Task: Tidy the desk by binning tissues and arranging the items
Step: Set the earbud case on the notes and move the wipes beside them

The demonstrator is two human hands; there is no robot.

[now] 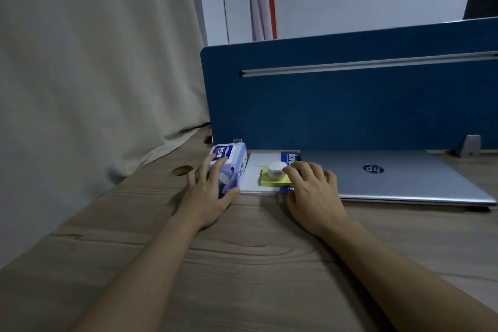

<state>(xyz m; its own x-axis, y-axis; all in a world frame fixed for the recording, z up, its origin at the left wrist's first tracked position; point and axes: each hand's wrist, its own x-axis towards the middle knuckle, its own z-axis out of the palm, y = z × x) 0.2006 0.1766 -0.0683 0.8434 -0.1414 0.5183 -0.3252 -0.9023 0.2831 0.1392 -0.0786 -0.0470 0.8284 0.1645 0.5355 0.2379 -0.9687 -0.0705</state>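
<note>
Head view, and nearest the lens it's bare wooden desk (242,264) with both forearms stretched across it. The left hand (208,191) grips the wet-wipe pack (229,167), fingers curled over its top, thumb on the near right corner; the pack's long axis runs away from the camera toward the blue divider (350,105), near the desk's left edge by the curtain (94,62). The right hand (314,194) lies flat with fingers spread and relaxed, fingertips touching the white round jar (276,170) (whether they press it, I cannot tell). That jar sits on a yellow sticky-note pad (265,180), itself on a notebook (256,167) between pack and closed laptop (398,175). Open desk lies in front.
</note>
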